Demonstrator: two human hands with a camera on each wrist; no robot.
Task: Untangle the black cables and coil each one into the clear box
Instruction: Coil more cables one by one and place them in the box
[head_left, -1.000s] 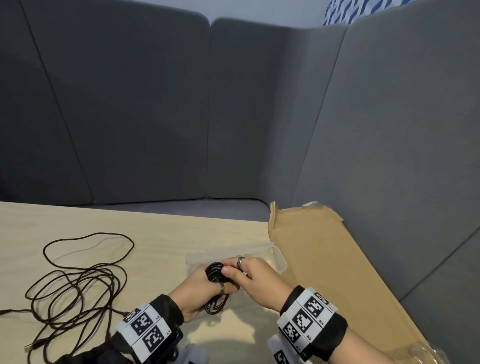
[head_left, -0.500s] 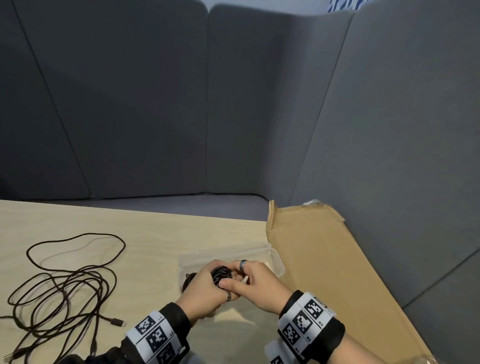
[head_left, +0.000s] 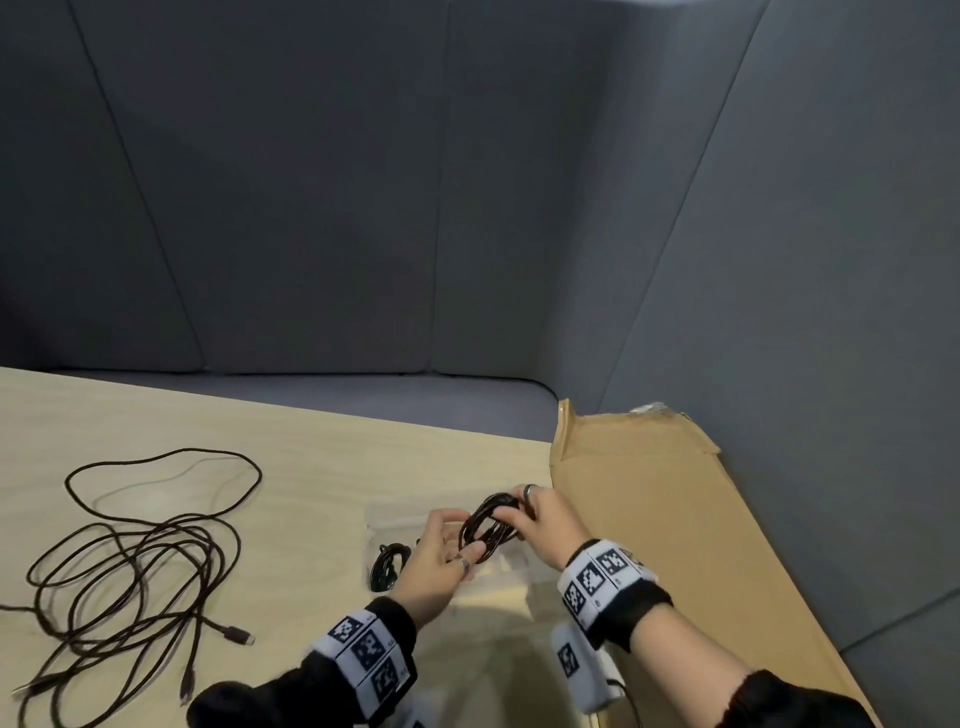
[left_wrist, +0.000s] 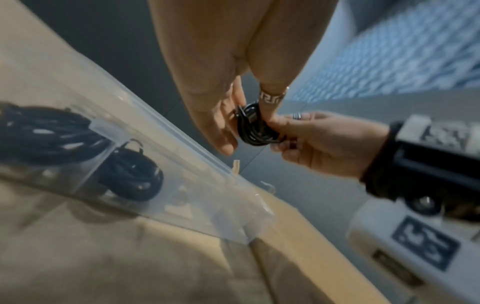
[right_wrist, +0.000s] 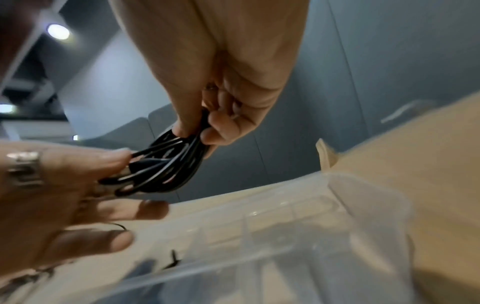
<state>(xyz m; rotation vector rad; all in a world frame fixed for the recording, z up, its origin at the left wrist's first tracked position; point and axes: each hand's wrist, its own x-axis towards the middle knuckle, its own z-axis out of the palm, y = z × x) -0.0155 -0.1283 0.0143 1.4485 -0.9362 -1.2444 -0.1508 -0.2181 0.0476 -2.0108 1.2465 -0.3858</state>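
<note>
A small coiled black cable (head_left: 488, 525) hangs just above the clear box (head_left: 384, 512), and both hands hold it. My left hand (head_left: 467, 548) grips its lower end with curled fingers. My right hand (head_left: 517, 512) pinches its upper end between thumb and fingers. In the right wrist view the coiled cable (right_wrist: 166, 168) runs from the right hand (right_wrist: 205, 127) down to the left hand (right_wrist: 109, 176). Another coiled cable (head_left: 387, 564) lies inside the box's left part, also visible as the coil (left_wrist: 130, 170) in the left wrist view. Several tangled black cables (head_left: 135, 561) lie loose on the table at the left.
A flat brown cardboard sheet (head_left: 675, 519) lies at the right, touching the box. Grey padded walls (head_left: 467, 208) enclose the back and right of the wooden table (head_left: 311, 457). Loose cable plugs (head_left: 236, 635) lie near the front left.
Both hands have moved the coil up and to the right, over the box. A second coil now shows inside the box to the left of my left hand.
</note>
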